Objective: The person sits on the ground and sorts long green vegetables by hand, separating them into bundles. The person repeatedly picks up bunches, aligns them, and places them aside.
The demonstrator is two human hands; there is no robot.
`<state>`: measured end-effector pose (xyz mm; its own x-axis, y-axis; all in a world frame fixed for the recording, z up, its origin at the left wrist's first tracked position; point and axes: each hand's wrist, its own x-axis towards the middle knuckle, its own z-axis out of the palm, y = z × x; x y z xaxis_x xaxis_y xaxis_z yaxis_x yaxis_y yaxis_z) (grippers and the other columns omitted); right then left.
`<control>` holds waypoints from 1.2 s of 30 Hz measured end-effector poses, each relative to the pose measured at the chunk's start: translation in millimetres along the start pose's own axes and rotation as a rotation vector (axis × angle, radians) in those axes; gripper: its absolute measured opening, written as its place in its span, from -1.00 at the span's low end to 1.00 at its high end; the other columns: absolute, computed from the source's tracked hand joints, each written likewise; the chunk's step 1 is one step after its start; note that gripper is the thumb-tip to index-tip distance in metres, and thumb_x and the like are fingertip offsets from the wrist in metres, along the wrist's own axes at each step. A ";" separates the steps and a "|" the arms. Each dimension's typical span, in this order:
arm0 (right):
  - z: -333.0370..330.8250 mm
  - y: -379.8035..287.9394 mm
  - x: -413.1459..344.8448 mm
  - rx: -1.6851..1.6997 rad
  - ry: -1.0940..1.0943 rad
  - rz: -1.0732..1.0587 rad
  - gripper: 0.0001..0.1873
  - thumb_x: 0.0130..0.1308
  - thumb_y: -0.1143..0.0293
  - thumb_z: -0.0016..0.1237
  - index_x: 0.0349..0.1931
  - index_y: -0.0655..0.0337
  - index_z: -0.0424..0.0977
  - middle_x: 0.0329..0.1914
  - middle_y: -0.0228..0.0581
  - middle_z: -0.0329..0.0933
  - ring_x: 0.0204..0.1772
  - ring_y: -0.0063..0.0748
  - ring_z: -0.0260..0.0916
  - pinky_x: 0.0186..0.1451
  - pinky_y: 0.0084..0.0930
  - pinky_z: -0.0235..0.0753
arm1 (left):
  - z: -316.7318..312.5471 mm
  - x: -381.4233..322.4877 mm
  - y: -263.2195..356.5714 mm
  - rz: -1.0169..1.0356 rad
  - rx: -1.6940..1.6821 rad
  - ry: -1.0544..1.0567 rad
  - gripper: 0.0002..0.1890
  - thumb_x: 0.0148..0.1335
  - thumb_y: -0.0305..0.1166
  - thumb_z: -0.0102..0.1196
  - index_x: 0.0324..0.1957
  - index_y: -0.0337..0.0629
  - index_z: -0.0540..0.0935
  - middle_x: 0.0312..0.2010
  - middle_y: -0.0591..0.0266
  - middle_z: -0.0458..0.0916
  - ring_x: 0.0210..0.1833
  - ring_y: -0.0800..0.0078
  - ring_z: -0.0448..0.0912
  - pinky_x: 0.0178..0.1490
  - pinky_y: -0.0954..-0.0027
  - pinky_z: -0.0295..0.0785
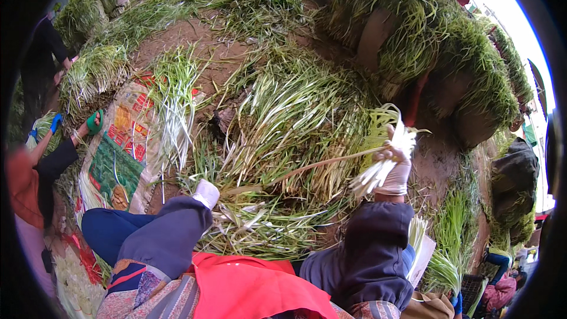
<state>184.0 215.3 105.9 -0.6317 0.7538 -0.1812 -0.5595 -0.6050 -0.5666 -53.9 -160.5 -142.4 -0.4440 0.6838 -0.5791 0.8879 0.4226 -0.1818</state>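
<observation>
My right hand (pixel 397 159), in a pale glove, grips a small bunch of leafy stalks (pixel 376 179) whose white ends point down to the left. From that bunch a long brownish strip (pixel 319 165) stretches across to near my left hand (pixel 207 193). My left hand is also in a pale glove; its fingers are mostly hidden, so whether it holds the strip is unclear. Between my hands lies a wide heap of long leafy greens (pixel 283 137) with pale stalks. Trimmed leaves and scraps (pixel 266 235) cover the ground in front of my red apron (pixel 257 288).
On a printed sack (pixel 116 173) at left rests a bunch of white-stalked greens (pixel 175 110). Large bundles of greens (pixel 412 31) stand upper right. A person in an orange top (pixel 24 190) sits at left, a green sandal (pixel 95 122) near the sack. Another blue-gloved hand (pixel 456 303) is lower right.
</observation>
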 end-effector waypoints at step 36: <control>8.8 127.8 -31.3 -0.320 0.053 0.296 -0.42 0.07 0.58 -0.10 0.20 0.28 0.23 -0.38 -0.23 0.44 -0.43 -0.50 0.36 -0.41 -0.57 0.41 | -221.6 -45.9 102.8 0.246 -2.026 0.104 -0.78 0.35 -0.30 -0.04 -0.18 -0.29 0.48 -0.43 0.21 0.60 -0.58 0.57 0.54 -0.55 0.55 0.41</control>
<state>127.6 112.1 46.2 -0.7068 0.5772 -0.4090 -0.1592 -0.6931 -0.7031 31.1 -16.5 41.7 -0.4289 0.8116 -0.3968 -0.4261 0.2055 0.8810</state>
